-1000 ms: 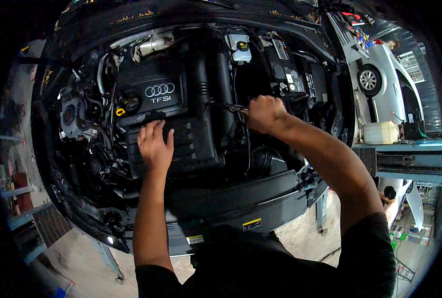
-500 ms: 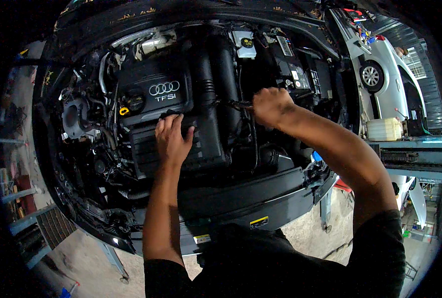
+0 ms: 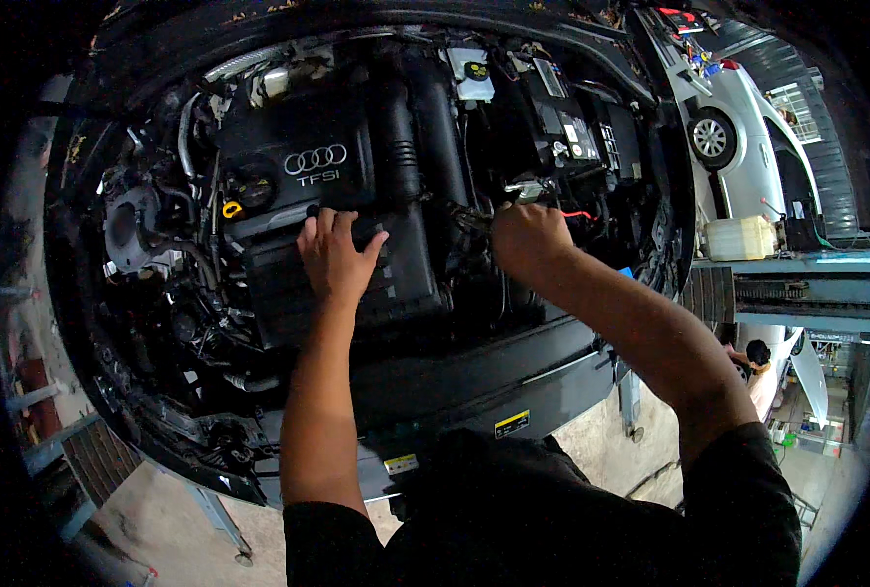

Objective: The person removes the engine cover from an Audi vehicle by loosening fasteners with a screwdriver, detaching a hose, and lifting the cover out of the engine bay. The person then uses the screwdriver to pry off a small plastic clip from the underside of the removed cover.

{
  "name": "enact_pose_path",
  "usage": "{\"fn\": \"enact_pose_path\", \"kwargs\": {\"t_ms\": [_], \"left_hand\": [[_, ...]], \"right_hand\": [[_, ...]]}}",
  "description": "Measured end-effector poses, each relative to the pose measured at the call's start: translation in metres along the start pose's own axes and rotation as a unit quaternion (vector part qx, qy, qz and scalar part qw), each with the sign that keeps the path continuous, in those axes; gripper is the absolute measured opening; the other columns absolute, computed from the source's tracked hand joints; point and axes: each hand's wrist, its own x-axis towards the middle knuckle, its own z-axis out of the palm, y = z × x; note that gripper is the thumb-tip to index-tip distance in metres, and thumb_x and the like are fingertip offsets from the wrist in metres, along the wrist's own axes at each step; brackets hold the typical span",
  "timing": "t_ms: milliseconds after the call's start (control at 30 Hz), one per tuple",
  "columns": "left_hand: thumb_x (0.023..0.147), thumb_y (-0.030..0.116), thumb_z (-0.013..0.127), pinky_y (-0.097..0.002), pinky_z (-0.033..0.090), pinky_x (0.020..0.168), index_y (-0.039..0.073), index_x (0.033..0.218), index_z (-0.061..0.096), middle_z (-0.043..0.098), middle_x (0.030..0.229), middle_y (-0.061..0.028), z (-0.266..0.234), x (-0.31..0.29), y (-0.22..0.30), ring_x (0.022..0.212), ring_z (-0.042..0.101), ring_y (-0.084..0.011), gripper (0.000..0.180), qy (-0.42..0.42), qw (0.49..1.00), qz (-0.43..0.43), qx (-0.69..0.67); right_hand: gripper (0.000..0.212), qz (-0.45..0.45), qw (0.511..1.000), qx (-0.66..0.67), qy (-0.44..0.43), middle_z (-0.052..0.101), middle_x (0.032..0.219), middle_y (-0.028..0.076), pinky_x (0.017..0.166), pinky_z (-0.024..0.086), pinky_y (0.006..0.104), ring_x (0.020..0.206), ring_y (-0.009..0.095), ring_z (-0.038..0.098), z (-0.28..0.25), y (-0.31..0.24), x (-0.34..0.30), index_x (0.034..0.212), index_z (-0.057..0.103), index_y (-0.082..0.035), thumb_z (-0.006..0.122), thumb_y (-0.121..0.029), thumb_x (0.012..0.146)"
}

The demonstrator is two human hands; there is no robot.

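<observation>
My left hand [image 3: 338, 262] rests with its fingers spread on the ribbed black air filter box [image 3: 269, 308], its fingertips at the edge of the black engine cover [image 3: 303, 122]. My right hand [image 3: 531, 240] is closed in a fist to the right of the thick black intake pipes [image 3: 440, 127]. A slim dark piece [image 3: 472, 217] runs from this fist leftward to the pipes. Whether it is a tool or a part of the engine bay is too dark to tell. A short red cable [image 3: 577, 214] shows just beyond the right hand.
Behind my right hand sits the battery [image 3: 574, 135], with a white fluid reservoir [image 3: 473, 76] to its left. A yellow dipstick ring [image 3: 231, 209] stands at the cover's left. The front panel [image 3: 455, 391] crosses before me. A silver car [image 3: 748, 147] and a person [image 3: 756, 354] are at the right.
My right hand has come slightly nearer to me, and the red cable now shows beside it. The left hand stays on the filter box. The whole view has shifted a little.
</observation>
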Motion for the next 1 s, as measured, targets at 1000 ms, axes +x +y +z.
{"fn": "enact_pose_path", "kwargs": {"t_ms": [1000], "left_hand": [[0.078,0.046,0.085,-0.0506,0.042,0.103,0.011,0.113,0.072,0.064,0.116,-0.0074,0.000,0.004,-0.003,0.116,0.056,-0.0331,0.051,-0.027,1.000,-0.002,0.005]], "right_hand": [[0.025,0.001,0.999,-0.048,0.005,0.074,0.112,0.015,0.084,0.060,0.0444,0.107,0.032,0.073,-0.008,0.019,0.019,0.107,0.075,-0.006,0.060,-0.022,0.096]]}}
